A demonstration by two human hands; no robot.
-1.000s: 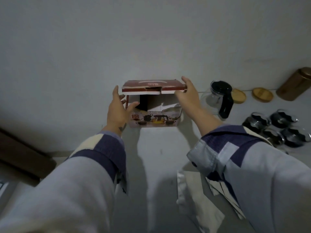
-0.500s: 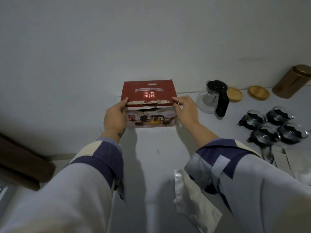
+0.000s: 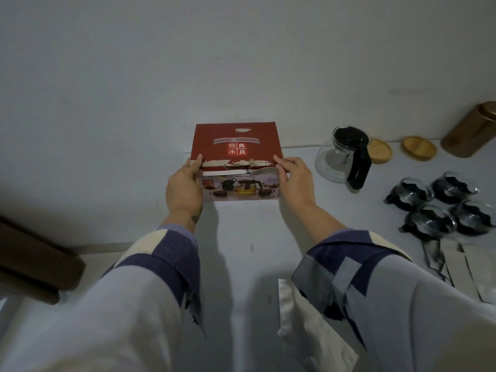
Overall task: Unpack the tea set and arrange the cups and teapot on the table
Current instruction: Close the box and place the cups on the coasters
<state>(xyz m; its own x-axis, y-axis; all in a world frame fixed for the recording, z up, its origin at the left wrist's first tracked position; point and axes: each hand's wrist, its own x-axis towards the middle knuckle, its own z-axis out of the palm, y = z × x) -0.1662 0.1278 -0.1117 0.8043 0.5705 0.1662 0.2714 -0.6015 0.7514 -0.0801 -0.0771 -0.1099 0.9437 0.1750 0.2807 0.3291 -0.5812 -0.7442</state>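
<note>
At the back of the bench (image 3: 241, 264), hard against the wall (image 3: 241, 63): red tea-set box (image 3: 236, 146), lid flaps folded down, torn front edge facing the wearer. Left hand (image 3: 183, 187) gripping the near left corner, thumb on the lid and fingers down the side; right hand (image 3: 294, 178) gripping the near right corner likewise. Held so, probably, to press the flaps flat and keep the emptied carton square to the wall, out of the way. Already unpacked and standing to the right: glass teapot (image 3: 342, 157) with black lid and handle, well apart from the box; four glass cups (image 3: 440, 208) clustered nearer the right edge. Behind them, two wooden coasters (image 3: 418, 147) and a brown canister (image 3: 472, 132). Foil wrappers (image 3: 308, 331) lying near the front edge under the right sleeve, more beside the cups. Open room: bare strip between box and teapot, and the wide middle between the sleeves. Left bench edge close beside the left hand, so little margin there.
</note>
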